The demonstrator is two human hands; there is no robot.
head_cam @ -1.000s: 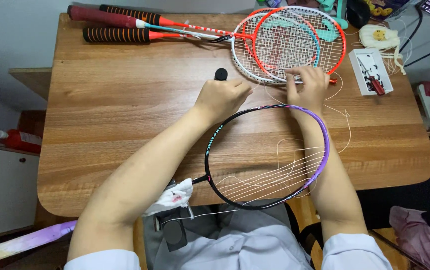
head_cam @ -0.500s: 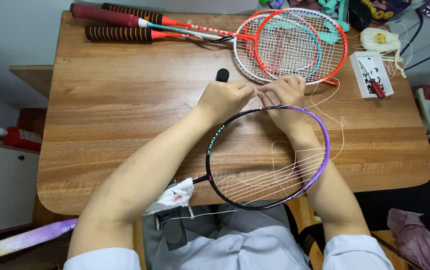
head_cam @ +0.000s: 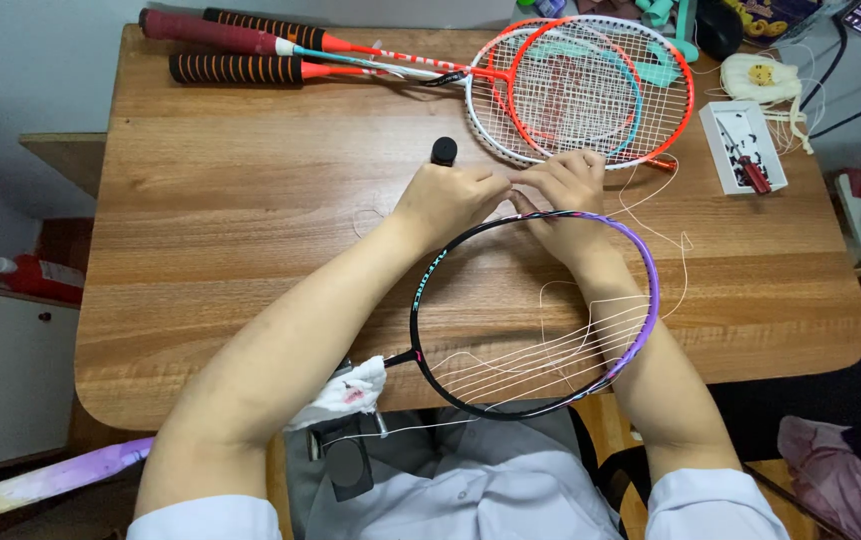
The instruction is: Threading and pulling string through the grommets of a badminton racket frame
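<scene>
A black and purple badminton racket frame (head_cam: 416, 300) lies in front of me on the wooden table (head_cam: 250, 250), with a few white strings across its lower part. My left hand (head_cam: 450, 195) is closed around a tool with a black handle (head_cam: 443, 150) just above the frame's top. My right hand (head_cam: 565, 190) passes through the frame and pinches the loose white string (head_cam: 685, 245) next to my left fingers. The two hands touch at the frame's top edge. A white cloth (head_cam: 345, 395) is wrapped at the racket's throat near my lap.
Three strung rackets (head_cam: 590, 85) lie stacked at the table's back, handles pointing left. A small white box with tools (head_cam: 745, 140) sits at the right. Black cables and small items crowd the far right corner. A pink cloth (head_cam: 830, 470) lies lower right.
My right hand came left from beside the orange racket's rim to meet my left hand at the frame's top, drawing the string along. My left hand has barely moved.
</scene>
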